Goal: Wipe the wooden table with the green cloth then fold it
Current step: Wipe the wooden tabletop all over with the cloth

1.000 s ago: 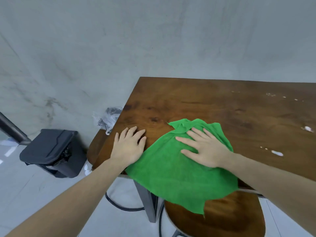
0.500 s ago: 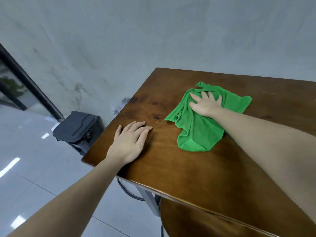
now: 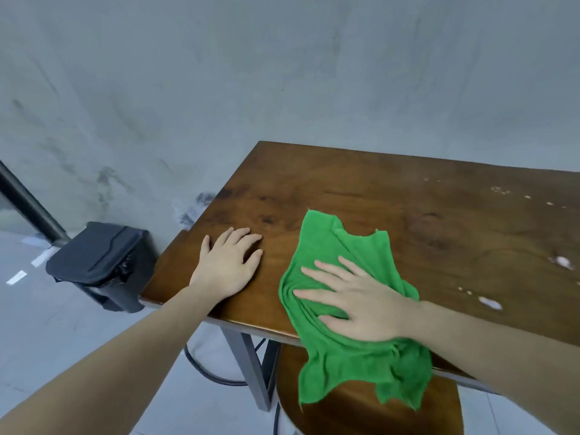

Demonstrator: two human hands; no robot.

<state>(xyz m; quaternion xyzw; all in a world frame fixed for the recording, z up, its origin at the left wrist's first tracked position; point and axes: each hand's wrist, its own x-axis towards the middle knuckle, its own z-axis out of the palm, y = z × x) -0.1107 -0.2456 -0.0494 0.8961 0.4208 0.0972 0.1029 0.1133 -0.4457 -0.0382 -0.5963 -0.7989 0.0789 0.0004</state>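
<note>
The right hand (image 3: 361, 304) presses flat, fingers spread, on the green cloth (image 3: 345, 309) to wipe the table (image 3: 408, 221), while the open left hand (image 3: 226, 268) braces beside it.

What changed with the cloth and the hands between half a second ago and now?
The right hand, fingers flat, dragged the green cloth from farther out on the wooden table back to the near edge, where its lower part now hangs over. Nothing was taken hold of or let go. The left hand stayed flat on the table near the corner.
</note>
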